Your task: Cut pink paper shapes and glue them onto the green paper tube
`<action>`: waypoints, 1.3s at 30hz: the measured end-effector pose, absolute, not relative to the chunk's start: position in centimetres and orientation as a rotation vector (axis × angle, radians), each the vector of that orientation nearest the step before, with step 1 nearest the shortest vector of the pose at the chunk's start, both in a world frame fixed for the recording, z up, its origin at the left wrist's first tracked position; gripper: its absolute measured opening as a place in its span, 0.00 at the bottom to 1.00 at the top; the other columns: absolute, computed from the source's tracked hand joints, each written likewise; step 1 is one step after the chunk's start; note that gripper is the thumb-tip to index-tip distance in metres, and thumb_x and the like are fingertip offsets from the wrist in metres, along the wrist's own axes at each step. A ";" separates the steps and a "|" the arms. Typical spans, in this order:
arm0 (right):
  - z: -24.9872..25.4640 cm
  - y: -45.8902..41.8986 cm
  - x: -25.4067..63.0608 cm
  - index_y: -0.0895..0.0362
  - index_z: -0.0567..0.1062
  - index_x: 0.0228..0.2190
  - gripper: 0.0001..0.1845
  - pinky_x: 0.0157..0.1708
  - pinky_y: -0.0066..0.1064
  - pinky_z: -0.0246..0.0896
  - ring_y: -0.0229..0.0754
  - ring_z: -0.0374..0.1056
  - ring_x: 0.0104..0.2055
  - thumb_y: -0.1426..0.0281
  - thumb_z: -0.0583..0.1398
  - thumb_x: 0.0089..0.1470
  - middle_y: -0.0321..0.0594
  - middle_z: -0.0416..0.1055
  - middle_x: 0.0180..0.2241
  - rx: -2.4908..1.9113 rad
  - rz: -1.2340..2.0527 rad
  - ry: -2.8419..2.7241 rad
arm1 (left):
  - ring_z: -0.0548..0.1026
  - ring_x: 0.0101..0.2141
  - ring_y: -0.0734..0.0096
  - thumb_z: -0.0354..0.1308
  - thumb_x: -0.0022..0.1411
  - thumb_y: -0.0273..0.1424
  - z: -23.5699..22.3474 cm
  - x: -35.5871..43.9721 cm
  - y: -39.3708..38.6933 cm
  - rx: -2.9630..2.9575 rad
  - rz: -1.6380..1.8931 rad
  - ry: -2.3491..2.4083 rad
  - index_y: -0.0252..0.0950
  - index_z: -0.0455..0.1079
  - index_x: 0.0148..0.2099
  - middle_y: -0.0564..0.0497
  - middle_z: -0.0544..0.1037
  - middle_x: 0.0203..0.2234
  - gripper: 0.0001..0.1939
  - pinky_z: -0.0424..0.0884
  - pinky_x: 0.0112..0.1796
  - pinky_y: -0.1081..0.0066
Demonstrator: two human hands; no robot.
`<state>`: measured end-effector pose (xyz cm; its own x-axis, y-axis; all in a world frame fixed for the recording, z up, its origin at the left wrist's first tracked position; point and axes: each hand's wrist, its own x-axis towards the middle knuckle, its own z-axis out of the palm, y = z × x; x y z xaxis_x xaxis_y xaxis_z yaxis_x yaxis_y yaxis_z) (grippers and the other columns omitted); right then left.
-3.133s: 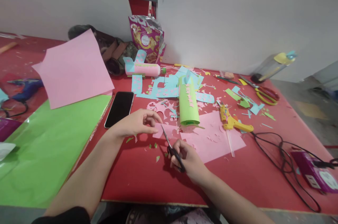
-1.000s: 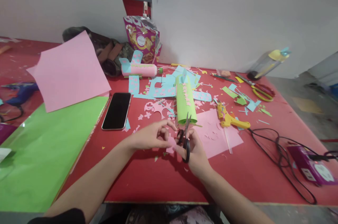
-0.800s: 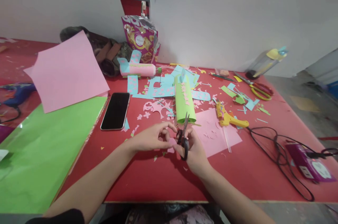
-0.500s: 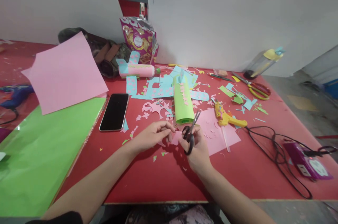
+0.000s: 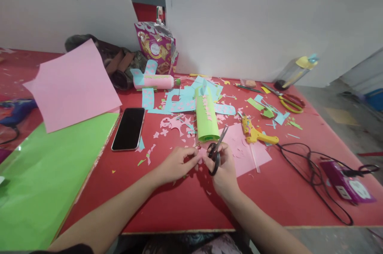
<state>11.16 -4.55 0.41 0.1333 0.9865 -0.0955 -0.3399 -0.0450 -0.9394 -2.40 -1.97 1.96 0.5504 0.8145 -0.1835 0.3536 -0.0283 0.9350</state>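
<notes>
My left hand (image 5: 179,163) pinches a small piece of pink paper (image 5: 202,154) above the red table. Black-handled scissors (image 5: 216,153) hang in my right hand (image 5: 225,170), their blades pointing up and away, a little apart. My right fingertips also touch the paper's other side. Just beyond both hands lies a green paper-covered tube (image 5: 207,120) with a row of pink cut-outs and light blue wings. A pink sheet (image 5: 251,156) lies right of my right hand, with curled trimmings on it.
A yellow glue gun (image 5: 257,134) with a black cable lies right, near a purple power strip (image 5: 347,182). Left are a phone (image 5: 128,128), pink sheets (image 5: 76,86) and green sheets (image 5: 56,178). Behind stand a pink bottle plane (image 5: 155,81), a snack bag (image 5: 157,46) and a bottle (image 5: 295,72).
Earlier the scissors were at the pink paper's edge; they have since swung upward in my right hand. Both hands have come together around a small pink piece. The view has shifted slightly.
</notes>
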 end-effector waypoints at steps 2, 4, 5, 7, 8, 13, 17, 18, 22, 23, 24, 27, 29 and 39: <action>0.4 -4.5 11.2 0.53 0.59 0.24 0.18 0.22 0.20 0.57 0.28 0.59 0.23 0.76 0.64 0.36 0.26 0.61 0.26 -1.077 1.296 -0.809 | 0.67 0.18 0.79 0.44 0.59 0.35 2.1 -2.4 -2.0 1.637 0.480 1.048 0.33 0.61 0.22 0.55 0.68 0.16 0.16 0.62 0.23 0.78; 0.5 -4.6 11.1 0.53 0.59 0.25 0.18 0.21 0.20 0.55 0.29 0.58 0.22 0.76 0.64 0.37 0.26 0.61 0.24 -1.078 1.317 -0.802 | 0.67 0.17 0.78 0.44 0.59 0.34 2.2 -2.6 -1.9 1.648 0.479 1.076 0.34 0.59 0.21 0.56 0.66 0.15 0.16 0.61 0.22 0.78; 0.6 -4.6 11.1 0.52 0.58 0.25 0.18 0.19 0.20 0.54 0.29 0.57 0.21 0.75 0.64 0.37 0.26 0.61 0.24 -1.077 1.331 -0.805 | 0.67 0.18 0.78 0.44 0.58 0.34 2.2 -2.7 -1.8 1.645 0.492 1.083 0.34 0.59 0.21 0.56 0.66 0.15 0.15 0.62 0.22 0.77; 0.7 -4.6 11.1 0.52 0.58 0.25 0.17 0.18 0.20 0.51 0.29 0.55 0.20 0.74 0.63 0.38 0.25 0.59 0.22 -1.074 1.359 -0.823 | 0.68 0.20 0.77 0.44 0.58 0.34 2.4 -3.1 -1.6 1.619 0.531 1.094 0.34 0.57 0.21 0.55 0.66 0.16 0.15 0.63 0.24 0.77; 0.7 -4.7 11.1 0.53 0.58 0.24 0.17 0.18 0.20 0.51 0.29 0.54 0.19 0.73 0.63 0.39 0.25 0.59 0.21 -1.070 1.377 -0.832 | 0.68 0.21 0.77 0.44 0.58 0.35 2.5 -3.3 -1.4 1.589 0.551 1.103 0.35 0.57 0.22 0.55 0.66 0.17 0.14 0.64 0.25 0.77; 0.6 -4.9 11.1 0.52 0.58 0.24 0.17 0.22 0.23 0.51 0.31 0.55 0.22 0.69 0.64 0.39 0.26 0.57 0.20 -0.987 1.563 -0.866 | 0.67 0.21 0.76 0.44 0.58 0.34 4.1 -4.0 -0.4 1.564 0.644 1.162 0.35 0.57 0.22 0.55 0.66 0.17 0.14 0.64 0.26 0.76; 0.6 -4.8 11.5 0.51 0.59 0.26 0.16 0.23 0.25 0.53 0.33 0.56 0.23 0.64 0.63 0.41 0.29 0.59 0.23 -0.905 1.670 -0.987 | 0.65 0.21 0.78 0.45 0.58 0.33 6.0 -4.3 0.4 1.691 0.744 1.159 0.34 0.58 0.21 0.56 0.66 0.16 0.15 0.62 0.26 0.76; 0.7 -4.8 11.7 0.51 0.60 0.28 0.16 0.25 0.26 0.54 0.34 0.57 0.25 0.62 0.63 0.41 0.30 0.60 0.25 -0.883 1.686 -1.015 | 0.64 0.21 0.78 0.45 0.57 0.32 6.5 -4.4 0.6 1.719 0.768 1.163 0.34 0.58 0.20 0.55 0.65 0.16 0.15 0.62 0.26 0.76; 1.3 -4.4 12.2 0.51 0.62 0.31 0.17 0.31 0.30 0.57 0.38 0.59 0.32 0.56 0.61 0.42 0.36 0.60 0.32 -0.767 1.720 -1.149 | 0.63 0.21 0.79 0.45 0.57 0.31 8.0 -4.7 1.4 1.799 0.783 1.175 0.34 0.59 0.20 0.56 0.65 0.16 0.15 0.61 0.26 0.77; 1.5 -4.3 12.3 0.51 0.62 0.31 0.17 0.32 0.31 0.57 0.39 0.58 0.33 0.56 0.60 0.43 0.36 0.59 0.32 -0.750 1.712 -1.196 | 0.63 0.21 0.79 0.46 0.57 0.30 8.3 -4.8 1.5 1.821 0.774 1.169 0.33 0.59 0.20 0.56 0.64 0.16 0.14 0.60 0.26 0.77; 1.9 -4.2 12.4 0.51 0.62 0.31 0.18 0.34 0.31 0.56 0.39 0.58 0.34 0.55 0.60 0.43 0.37 0.59 0.33 -0.749 1.694 -1.242 | 0.62 0.21 0.79 0.46 0.57 0.30 8.5 -4.8 1.7 1.841 0.764 1.159 0.33 0.59 0.20 0.56 0.64 0.17 0.14 0.60 0.26 0.77; 3.1 -3.7 12.7 0.52 0.62 0.32 0.19 0.36 0.33 0.54 0.40 0.56 0.34 0.52 0.58 0.43 0.37 0.58 0.31 -0.744 1.659 -1.312 | 0.61 0.21 0.80 0.47 0.56 0.29 9.2 -4.8 2.0 1.903 0.704 1.100 0.33 0.58 0.20 0.57 0.64 0.16 0.13 0.58 0.25 0.78; 3.8 -3.3 12.9 0.52 0.62 0.31 0.19 0.35 0.33 0.54 0.40 0.56 0.33 0.52 0.58 0.44 0.37 0.57 0.31 -0.743 1.679 -1.335 | 0.60 0.20 0.81 0.47 0.56 0.29 9.4 -4.6 2.2 1.946 0.640 1.064 0.33 0.58 0.20 0.57 0.63 0.15 0.13 0.57 0.25 0.78; 3.6 -2.6 13.3 0.53 0.61 0.28 0.20 0.32 0.31 0.53 0.39 0.58 0.30 0.51 0.58 0.42 0.36 0.59 0.29 -0.743 1.822 -1.250 | 0.59 0.19 0.80 0.46 0.56 0.30 9.2 -4.4 3.4 2.019 0.448 1.047 0.34 0.56 0.19 0.56 0.64 0.15 0.15 0.54 0.23 0.77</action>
<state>13.25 -2.59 3.57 -0.5175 0.8551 -0.0324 -0.2774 -0.2034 -0.9390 -4.44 3.42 9.22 0.5947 0.8024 -0.0487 0.5192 -0.3371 0.7854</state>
